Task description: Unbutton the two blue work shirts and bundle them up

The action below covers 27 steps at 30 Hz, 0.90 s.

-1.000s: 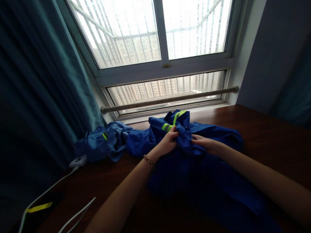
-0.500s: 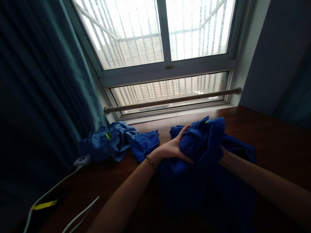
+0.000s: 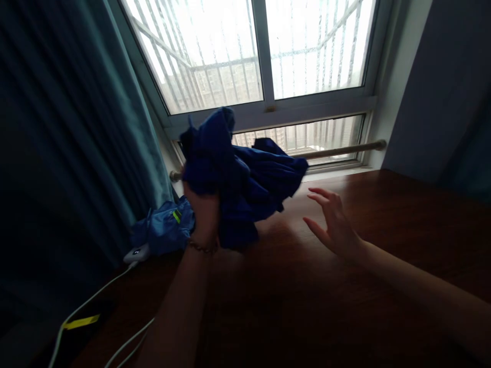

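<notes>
My left hand [image 3: 202, 212] is raised above the dark wooden table [image 3: 383, 245] and grips a bunched dark blue garment [image 3: 245, 179], which hangs in the air in front of the window. My right hand [image 3: 333, 222] hovers over the table to the right of the bundle, fingers spread and holding nothing. A second, lighter blue garment with a yellow-green stripe [image 3: 164, 227] lies crumpled on the table's far left, just behind and left of my left wrist.
A teal curtain [image 3: 76, 128] hangs at the left. A window [image 3: 268, 66] with a wooden rail [image 3: 345, 149] runs along the table's far edge. A small white device [image 3: 137, 252] with white cables [image 3: 88, 301] lies at the near left, beside a yellow tag [image 3: 81, 322].
My left hand has lifted the bunched dark blue garment off the table and swung it up and to the left. My right hand has let go of it and opened.
</notes>
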Motion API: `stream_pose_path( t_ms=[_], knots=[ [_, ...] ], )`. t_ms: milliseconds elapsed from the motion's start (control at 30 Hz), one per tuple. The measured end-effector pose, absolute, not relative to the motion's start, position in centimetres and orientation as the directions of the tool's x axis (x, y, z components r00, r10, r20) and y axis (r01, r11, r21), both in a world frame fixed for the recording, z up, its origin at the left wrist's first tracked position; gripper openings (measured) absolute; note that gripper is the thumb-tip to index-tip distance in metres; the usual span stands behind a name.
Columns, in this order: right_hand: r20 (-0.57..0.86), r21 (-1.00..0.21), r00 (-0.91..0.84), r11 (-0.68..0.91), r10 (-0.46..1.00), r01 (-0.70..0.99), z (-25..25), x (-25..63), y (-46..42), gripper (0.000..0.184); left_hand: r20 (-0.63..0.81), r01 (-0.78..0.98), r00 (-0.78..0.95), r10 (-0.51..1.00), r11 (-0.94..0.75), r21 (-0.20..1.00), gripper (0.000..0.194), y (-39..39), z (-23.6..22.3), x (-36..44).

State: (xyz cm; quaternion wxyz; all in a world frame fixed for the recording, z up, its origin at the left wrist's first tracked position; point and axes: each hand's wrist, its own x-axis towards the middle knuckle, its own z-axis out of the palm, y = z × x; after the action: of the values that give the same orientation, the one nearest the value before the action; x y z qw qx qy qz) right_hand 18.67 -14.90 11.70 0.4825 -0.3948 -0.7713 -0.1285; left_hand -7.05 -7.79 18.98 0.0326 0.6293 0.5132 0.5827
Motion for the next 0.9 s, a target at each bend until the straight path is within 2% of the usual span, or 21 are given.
stream_pose_path(
  t_ms=[67,100,167,200,267,333,400,500,600,733,833,900],
  knots=[
    [0.821,-0.164,-0.273,0.665,0.501,0.728,11.2,18.4,-14.8,0.047,0.871,0.701,-0.316,0.377,-0.526,0.482,0.061,-7.2,19.5,-9.6],
    [0.805,-0.151,-0.303,0.670,0.510,0.727,10.9,18.4,-14.7,0.046,0.899,0.750,-0.309,0.311,-0.502,0.431,0.059,-6.8,19.6,-10.7],
    [0.762,-0.124,-0.365,0.674,0.535,0.729,10.4,18.2,-14.7,0.044,0.895,0.852,-0.275,0.350,-0.343,0.396,0.059,-5.9,19.3,-13.0],
    [0.735,-0.112,-0.394,0.671,0.552,0.733,10.1,18.1,-14.7,0.043,0.852,0.881,-0.295,0.433,-0.223,0.418,0.063,-5.3,18.9,-14.0],
    [0.683,-0.093,-0.435,0.661,0.587,0.745,9.8,18.0,-14.7,0.041,0.652,0.868,-0.425,0.628,0.078,0.491,0.080,-4.2,18.2,-15.9],
    [0.643,-0.081,-0.461,0.653,0.612,0.753,9.6,17.8,-14.7,0.042,0.473,0.830,-0.514,0.716,0.276,0.484,0.098,-3.4,17.6,-17.3],
    [0.620,-0.073,-0.481,0.657,0.619,0.751,9.4,17.6,-14.8,0.041,0.470,0.841,-0.513,0.718,0.312,0.442,0.105,-3.3,17.5,-17.7],
    [0.595,-0.061,-0.517,0.677,0.615,0.734,9.0,17.4,-14.9,0.040,0.561,0.890,-0.447,0.697,0.283,0.358,0.094,-4.1,18.3,-16.8],
    [0.555,-0.039,-0.572,0.705,0.604,0.708,8.5,17.2,-15.0,0.039,0.512,0.948,-0.306,0.803,0.206,0.244,0.081,-5.1,19.1,-14.4],
    [0.467,-0.036,-0.672,0.772,0.574,0.634,7.5,16.7,-15.1,0.034,0.355,0.988,0.066,0.933,-0.112,0.111,0.064,-6.3,18.5,-9.5],
    [0.402,-0.098,-0.759,0.849,0.512,0.520,6.6,16.0,-15.9,0.039,0.223,0.851,0.489,0.843,-0.518,0.090,0.056,-9.1,17.4,-4.5],
    [0.368,-0.142,-0.808,0.886,0.460,0.441,6.2,15.3,-17.0,0.047,0.085,0.647,0.735,0.673,-0.733,0.210,0.051,-12.1,16.7,-1.2]
  ],
)
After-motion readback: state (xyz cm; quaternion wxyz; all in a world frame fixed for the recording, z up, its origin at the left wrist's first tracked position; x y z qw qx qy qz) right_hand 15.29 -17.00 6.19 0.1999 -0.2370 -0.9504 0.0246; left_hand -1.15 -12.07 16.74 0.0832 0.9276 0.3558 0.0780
